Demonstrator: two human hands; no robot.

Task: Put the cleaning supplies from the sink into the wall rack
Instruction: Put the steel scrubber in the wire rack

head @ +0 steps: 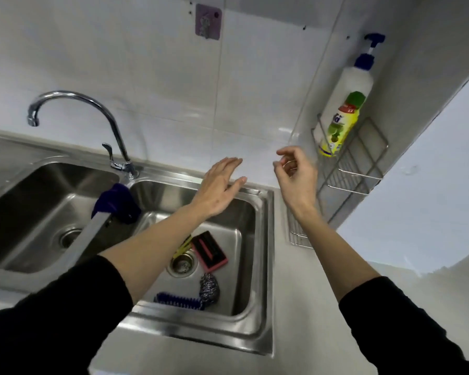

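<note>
A white pump bottle (345, 104) with a blue pump and green label stands in the wire wall rack (363, 169) on the right wall. In the right basin of the steel sink (266, 239) lie a pink and black sponge (209, 251), a steel wool scrubber (209, 288), a blue bristle brush (179, 301) and a yellow item (183, 246) partly hidden under my left forearm. My left hand (220, 188) hovers flat and open above the basin's back rim. My right hand (295, 174) is raised just left of the rack, fingers loosely curled and holding nothing.
A chrome tap (92, 115) arches over the left basin. A dark blue cloth (117, 201) hangs over the divider between the basins. A purple hook (208, 21) sticks to the white tiled wall. A wire mat (295, 234) lies on the counter right of the sink.
</note>
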